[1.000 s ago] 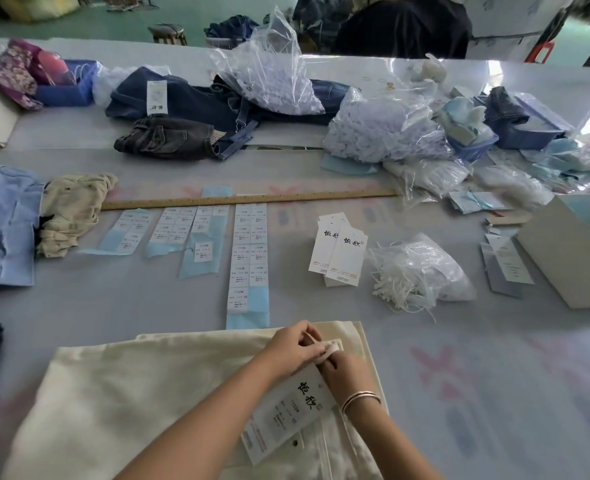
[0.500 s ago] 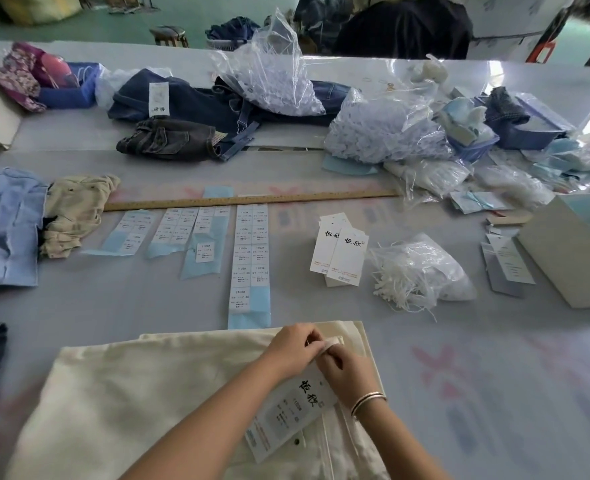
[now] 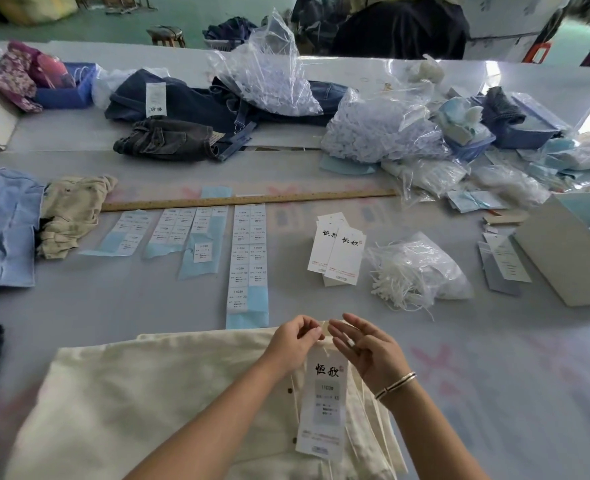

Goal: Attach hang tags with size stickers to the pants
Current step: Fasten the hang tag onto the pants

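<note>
the cream pants point(image 3: 168, 403) lie flat at the near edge of the desk, waistband up where both hands can reach it. the left hand point(image 3: 295, 342) pinches the top of the hang tag point(image 3: 323, 407), probably at its string. the right hand point(image 3: 366, 351) hovers just beside it, fingers spread, holding nothing.

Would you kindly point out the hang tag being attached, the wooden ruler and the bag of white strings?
hang tag point(image 3: 324, 403): head view, middle of its printed face.
wooden ruler point(image 3: 248, 200): head view, midway along its length.
bag of white strings point(image 3: 420, 270): head view, centre of the plastic.
</note>
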Available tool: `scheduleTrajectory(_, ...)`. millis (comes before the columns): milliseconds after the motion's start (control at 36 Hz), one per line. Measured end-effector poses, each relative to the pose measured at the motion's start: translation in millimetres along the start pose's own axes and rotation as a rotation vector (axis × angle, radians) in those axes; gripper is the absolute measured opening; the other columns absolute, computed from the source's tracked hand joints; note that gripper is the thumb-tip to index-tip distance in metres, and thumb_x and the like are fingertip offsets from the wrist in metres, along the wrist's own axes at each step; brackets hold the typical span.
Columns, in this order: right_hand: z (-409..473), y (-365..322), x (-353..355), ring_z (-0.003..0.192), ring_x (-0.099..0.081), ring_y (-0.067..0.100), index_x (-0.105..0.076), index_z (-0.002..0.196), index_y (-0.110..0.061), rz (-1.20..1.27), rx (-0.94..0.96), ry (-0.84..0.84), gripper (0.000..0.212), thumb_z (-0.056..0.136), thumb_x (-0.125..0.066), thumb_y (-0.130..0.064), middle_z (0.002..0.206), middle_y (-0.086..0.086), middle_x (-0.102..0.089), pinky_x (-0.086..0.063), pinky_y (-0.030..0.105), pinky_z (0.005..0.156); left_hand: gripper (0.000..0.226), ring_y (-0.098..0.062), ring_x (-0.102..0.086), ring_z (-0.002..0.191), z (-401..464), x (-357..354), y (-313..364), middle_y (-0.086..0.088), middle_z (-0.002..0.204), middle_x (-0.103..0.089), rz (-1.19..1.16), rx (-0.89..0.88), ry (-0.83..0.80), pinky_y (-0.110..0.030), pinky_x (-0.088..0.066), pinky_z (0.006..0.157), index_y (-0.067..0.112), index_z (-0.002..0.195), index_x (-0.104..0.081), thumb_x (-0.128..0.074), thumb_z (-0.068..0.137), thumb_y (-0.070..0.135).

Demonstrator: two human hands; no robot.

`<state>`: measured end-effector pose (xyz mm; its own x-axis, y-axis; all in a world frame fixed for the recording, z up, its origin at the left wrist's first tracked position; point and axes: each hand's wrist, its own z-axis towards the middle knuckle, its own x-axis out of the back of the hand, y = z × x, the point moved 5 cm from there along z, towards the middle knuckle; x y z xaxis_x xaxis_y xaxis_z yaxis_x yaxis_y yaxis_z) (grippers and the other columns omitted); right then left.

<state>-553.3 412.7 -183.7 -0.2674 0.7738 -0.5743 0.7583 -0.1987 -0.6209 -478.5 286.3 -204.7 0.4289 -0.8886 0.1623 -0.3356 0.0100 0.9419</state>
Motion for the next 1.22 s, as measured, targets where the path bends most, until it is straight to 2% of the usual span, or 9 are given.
scheduleTrajectory(167,2,5,-4,0.082,-0.072,0.025,-0.060,0.098,0.008,-0.032,0.054,-0.002,0.029,0.085,-0.039,0.023,0.090,0.020,-0.072,-0.059,0.028,0.073,0.009,0.001,-0.058,0.077,-3,4,3,0.007,0.084,-0.065,-0.013,-0.019,-0.004,-0.006,-0.045,0.074,0.017,0.090,-0.057,-0.053,0.097,0.013)
scheduleTrajectory(306,5,5,-6,0.077,-0.072,0.024,-0.064,0.093,0.007,-0.148,0.090,0.047,0.019,0.084,-0.051,0.017,0.085,0.019,-0.073,-0.058,0.023,0.064,0.011,0.001,-0.059,0.073,-6,1,7,0.005,0.082,-0.065,-0.072,-0.031,-0.006,-0.010,-0.047,0.074,0.017,0.088,-0.056,-0.053,0.096,0.011)
scheduleTrajectory(444,8,4,-9,0.069,-0.071,0.020,-0.066,0.092,0.004,-0.135,0.121,0.100,0.016,0.086,-0.053,0.012,0.080,0.017,-0.073,-0.058,0.023,0.062,0.012,-0.003,-0.060,0.075,-9,-3,8,0.003,0.082,-0.065,-0.125,-0.027,-0.004,-0.012,-0.048,0.075,0.017,0.086,-0.058,-0.054,0.096,0.010)
scheduleTrajectory(694,10,9,-10,0.059,-0.069,0.011,-0.066,0.088,-0.002,-0.151,0.204,0.243,0.021,0.088,-0.051,0.012,0.068,0.005,-0.073,-0.057,0.019,0.058,0.015,0.008,-0.058,0.062,-16,-11,2,0.008,0.070,-0.062,-0.189,-0.031,0.061,-0.008,-0.045,0.065,0.019,0.080,-0.062,-0.063,0.090,0.008)
scheduleTrajectory(750,10,11,-12,0.057,-0.068,0.010,-0.066,0.088,-0.002,-0.177,0.227,0.252,0.019,0.088,-0.053,0.011,0.065,0.004,-0.072,-0.056,0.019,0.055,0.013,0.002,-0.062,0.068,-17,-12,2,0.002,0.076,-0.067,-0.197,-0.032,0.103,-0.012,-0.048,0.070,0.019,0.081,-0.064,-0.065,0.088,0.008)
scheduleTrajectory(833,10,13,-13,0.058,-0.068,0.010,-0.068,0.089,-0.001,-0.207,0.267,0.260,0.016,0.085,-0.057,0.011,0.067,0.006,-0.071,-0.054,0.019,0.053,0.004,-0.018,-0.067,0.086,-16,-14,4,-0.013,0.092,-0.071,-0.188,-0.023,0.139,-0.025,-0.053,0.085,0.013,0.086,-0.068,-0.069,0.086,0.010)
scheduleTrajectory(1028,10,18,-9,0.071,-0.069,0.010,-0.068,0.095,-0.003,-0.343,0.305,0.210,0.023,0.091,-0.048,0.009,0.087,0.011,-0.070,-0.055,0.017,0.061,0.003,-0.005,-0.065,0.075,-11,-11,5,0.000,0.081,-0.071,-0.178,0.009,0.216,-0.007,-0.047,0.070,0.012,0.087,-0.072,-0.071,0.084,0.012)
scheduleTrajectory(1139,9,16,-11,0.072,-0.067,0.013,-0.069,0.097,-0.004,-0.481,0.309,0.181,0.022,0.091,-0.051,0.008,0.088,0.010,-0.069,-0.053,0.014,0.062,0.007,-0.001,-0.064,0.074,-11,-10,2,0.000,0.081,-0.071,-0.227,0.031,0.206,-0.006,-0.047,0.069,0.009,0.091,-0.072,-0.069,0.085,0.008)
scheduleTrajectory(1222,8,13,-10,0.061,-0.065,0.007,-0.069,0.096,0.001,-0.529,0.299,0.197,0.017,0.088,-0.057,0.009,0.080,0.008,-0.068,-0.052,0.013,0.057,0.011,-0.006,-0.065,0.074,-13,-12,-2,0.001,0.078,-0.070,-0.284,0.042,0.185,-0.010,-0.050,0.071,0.015,0.084,-0.070,-0.067,0.086,0.005)
